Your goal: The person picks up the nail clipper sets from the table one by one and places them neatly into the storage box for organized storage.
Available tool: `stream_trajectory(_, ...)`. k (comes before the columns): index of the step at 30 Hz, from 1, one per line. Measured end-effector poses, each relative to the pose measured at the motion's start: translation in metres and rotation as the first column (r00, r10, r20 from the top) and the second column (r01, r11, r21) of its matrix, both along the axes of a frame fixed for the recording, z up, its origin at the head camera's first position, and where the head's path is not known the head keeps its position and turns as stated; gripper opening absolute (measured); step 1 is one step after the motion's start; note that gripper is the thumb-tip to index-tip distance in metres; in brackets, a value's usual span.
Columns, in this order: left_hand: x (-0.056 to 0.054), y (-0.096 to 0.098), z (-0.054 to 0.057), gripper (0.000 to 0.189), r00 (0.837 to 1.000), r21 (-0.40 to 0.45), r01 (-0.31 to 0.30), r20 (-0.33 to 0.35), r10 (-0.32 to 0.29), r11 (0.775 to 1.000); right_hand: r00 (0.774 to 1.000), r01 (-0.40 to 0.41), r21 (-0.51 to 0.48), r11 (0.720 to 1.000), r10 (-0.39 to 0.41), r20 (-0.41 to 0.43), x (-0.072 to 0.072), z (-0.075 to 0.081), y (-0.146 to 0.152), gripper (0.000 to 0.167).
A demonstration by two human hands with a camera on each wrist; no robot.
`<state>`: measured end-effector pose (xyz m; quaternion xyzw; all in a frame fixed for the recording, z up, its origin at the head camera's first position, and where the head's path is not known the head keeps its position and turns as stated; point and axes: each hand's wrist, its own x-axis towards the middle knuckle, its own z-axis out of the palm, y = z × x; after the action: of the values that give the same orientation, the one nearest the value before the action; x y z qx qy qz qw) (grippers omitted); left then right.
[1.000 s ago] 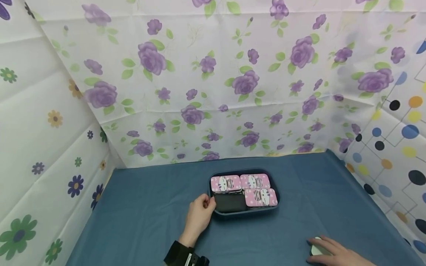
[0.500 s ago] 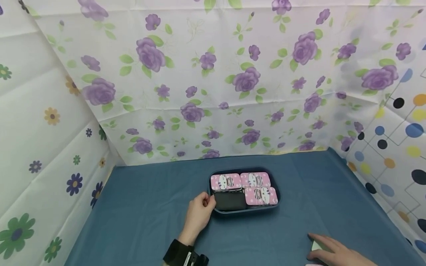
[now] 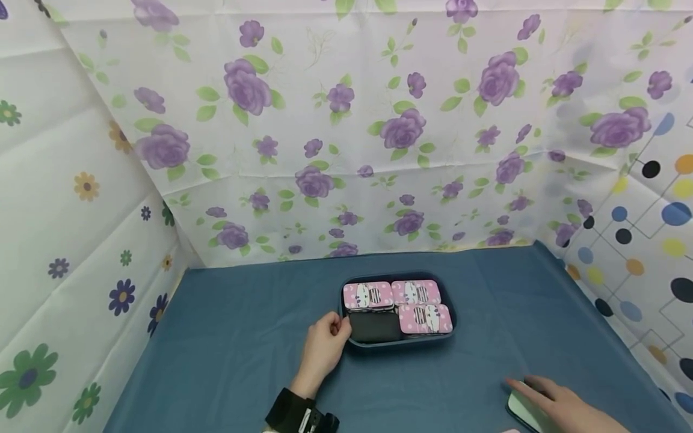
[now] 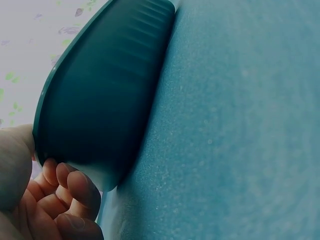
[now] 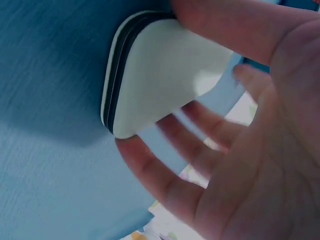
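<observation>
A dark blue tray [image 3: 379,344] sits on the table, and pink tins with a cartoon print lie inside it: one [image 3: 368,295] at back left, one [image 3: 415,292] at back right, one [image 3: 425,319] at front right. Its front left part shows a flat black surface. My left hand [image 3: 325,344] pinches the tray's left rim, thumb over the edge and curled fingers against the outer wall [image 4: 95,90]. At lower right, my right hand [image 3: 563,404] holds a flat pale green tin [image 5: 170,75] with rounded corners and dark edge bands, its thumb and fingertips at opposite edges.
Blue cloth [image 3: 260,313] covers the table. A floral sheet [image 3: 357,132] hangs behind, with patterned sheets at the left [image 3: 65,240] and right [image 3: 639,252]. A sliver of something pink [image 3: 510,430] shows at the bottom edge of the head view.
My right hand has shifted slightly right, and more of the pale green tin's face and dark edge shows. The left hand stays on the tray's rim. The head view has tilted slightly.
</observation>
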<state>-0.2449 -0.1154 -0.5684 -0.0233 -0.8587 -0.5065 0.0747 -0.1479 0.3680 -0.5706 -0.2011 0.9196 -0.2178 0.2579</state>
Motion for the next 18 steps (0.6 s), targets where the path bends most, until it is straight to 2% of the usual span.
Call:
stream_trajectory(3, 0.0, 0.0, 0.0, 0.039, 1.0, -0.004, -0.004, -0.001, 0.004, 1.0, 1.0, 0.015, 0.03, 0.999, -0.015, 0.0, -0.001, 0.004, 0.005, 0.092)
stream_trajectory(6, -0.001, 0.0, 0.0, 0.039, 1.0, -0.008, -0.006, -0.002, 0.006, 1.0, 0.997, 0.063, 0.014, 0.998, -0.064, 0.052, -0.004, 0.007, 0.004, 0.094)
stream_trajectory(12, -0.001, -0.002, -0.001, 0.039, 1.0, -0.016, 0.001, -0.004, -0.001, 1.0, 0.984, 0.149, 0.009, 0.989, -0.149, 0.093, -0.005, 0.015, -0.011, 0.094)
stream_trajectory(15, -0.001, -0.002, -0.001, 0.039, 1.0, -0.013, 0.006, -0.007, -0.006, 1.0, 0.98, 0.18, 0.011, 0.984, -0.181, 0.088, -0.008, 0.017, -0.022, 0.094)
stream_trajectory(18, -0.001, -0.002, -0.002, 0.039, 1.0, -0.012, 0.009, -0.009, -0.009, 1.0, 0.979, 0.197, 0.02, 0.98, -0.198, 0.039, -0.012, 0.023, -0.033, 0.096)
